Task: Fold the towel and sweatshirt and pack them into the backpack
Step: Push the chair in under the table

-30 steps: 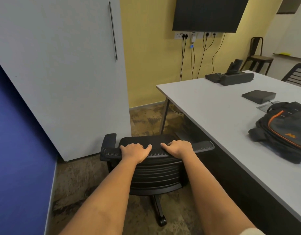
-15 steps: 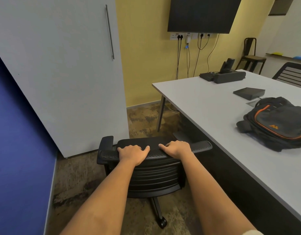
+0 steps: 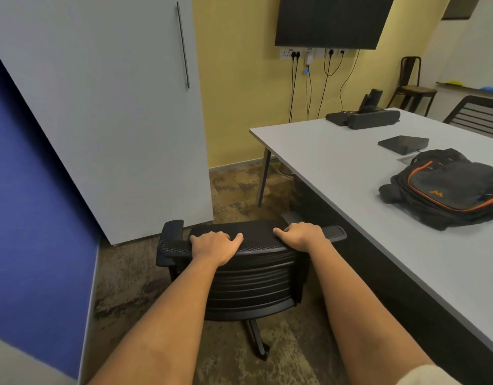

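1. Head view: both hands are taken up with a black office chair [image 3: 256, 276], not with any of the task's things.
2. Left hand [image 3: 216, 245] has its fingers curled over the top rim of the backrest. Right hand [image 3: 302, 236] grips the same rim, a little apart from the left and on the side nearer the table [image 3: 337, 168].
3. The chair stands on the floor just beside the table's long edge, with one armrest close to that edge.
4. The backpack [image 3: 448, 190] lies flat on the table top, well apart from both hands. It sits just beside a flat black box [image 3: 403, 143], which lies further in from the table's edge. I cannot tell whether its orange-trimmed zip is open.
5. Neither the towel nor the sweatshirt is in sight, on the table or around it, so folding appears not to have begun.
6. Handling, as a judgement: the backpack looks slumped and soft, likely near empty and light. It will sag if lifted by one side. It is better taken at the top handle, or held open with one hand at the zip's mouth while the other hand feeds things in.
7. The towel and sweatshirt should be limp and light. Corners and hems are the places to pinch, and the table's bare top would be a flat place to crease them.
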Tool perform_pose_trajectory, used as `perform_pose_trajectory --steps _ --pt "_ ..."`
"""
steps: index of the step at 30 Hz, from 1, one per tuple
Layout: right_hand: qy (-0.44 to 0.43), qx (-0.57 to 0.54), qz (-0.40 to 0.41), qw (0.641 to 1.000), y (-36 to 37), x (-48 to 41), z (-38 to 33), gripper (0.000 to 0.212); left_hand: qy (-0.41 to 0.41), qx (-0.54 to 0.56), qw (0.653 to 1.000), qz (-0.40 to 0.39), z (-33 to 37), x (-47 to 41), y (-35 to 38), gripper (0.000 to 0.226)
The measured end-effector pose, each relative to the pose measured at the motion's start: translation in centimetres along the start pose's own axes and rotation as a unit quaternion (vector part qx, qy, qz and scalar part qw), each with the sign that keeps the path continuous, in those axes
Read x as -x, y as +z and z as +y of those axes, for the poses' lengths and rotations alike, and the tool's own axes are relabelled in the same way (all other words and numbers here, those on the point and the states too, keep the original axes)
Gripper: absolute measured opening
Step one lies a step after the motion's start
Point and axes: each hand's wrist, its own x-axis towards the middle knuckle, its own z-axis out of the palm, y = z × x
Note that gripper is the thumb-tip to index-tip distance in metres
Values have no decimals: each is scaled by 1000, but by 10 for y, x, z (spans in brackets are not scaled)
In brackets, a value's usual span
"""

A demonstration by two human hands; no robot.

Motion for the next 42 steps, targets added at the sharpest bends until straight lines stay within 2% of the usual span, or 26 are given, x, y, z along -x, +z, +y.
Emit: perform_pose_trajectory --steps 8,19,30,42 --pt "-3 -15 31 999 19 39 -8 60 5 0 1000 7 -11 33 6 61" --pt "-2 -37 31 999 30 72 -19 62 12 4 999 30 -23 65 9 62" --pt "6 -50 35 998 27 67 -14 60 25 0 998 51 -20 55 4 61" --pt "20 -72 81 994 24 57 4 62 32 -11 995 96 -4 32 2 65"
